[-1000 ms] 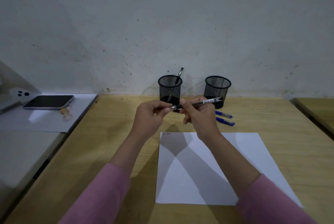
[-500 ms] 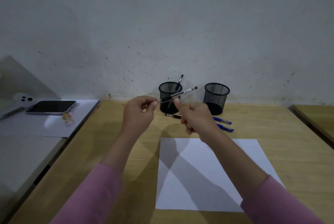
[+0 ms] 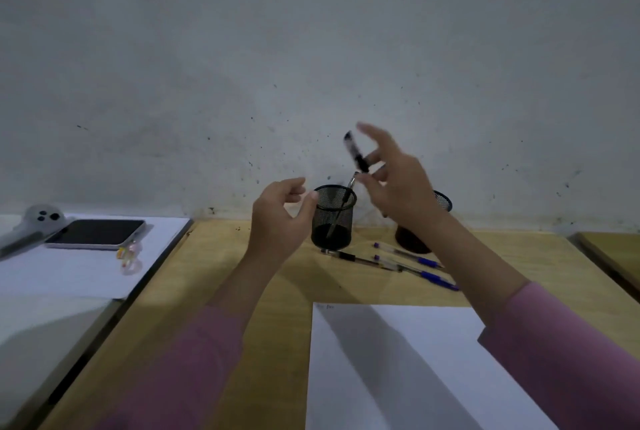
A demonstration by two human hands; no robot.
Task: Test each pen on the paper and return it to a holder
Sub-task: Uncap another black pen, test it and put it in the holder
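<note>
My right hand (image 3: 398,183) is raised above the left mesh holder (image 3: 333,218) and pinches a black pen (image 3: 356,152) that points steeply up; the pen is blurred. One pen stands inside that holder. My left hand (image 3: 280,218) hovers just left of the holder with fingers loosely curled and nothing in it. The right mesh holder (image 3: 442,201) is mostly hidden behind my right wrist. A black pen (image 3: 360,259) and two blue pens (image 3: 427,261) lie on the desk in front of the holders. The white paper (image 3: 415,367) lies near me with a small scribble at its top left corner.
A phone (image 3: 95,233) lies on a white sheet on the grey surface to the left, with a small clear trinket (image 3: 130,258) beside it. The wall runs right behind the holders. Another wooden desk edge (image 3: 613,256) shows at far right.
My left hand has let go of the pen's tip end. My right hand has lifted the pen up and swung it steeply upright above the left holder. The camera has tilted up.
</note>
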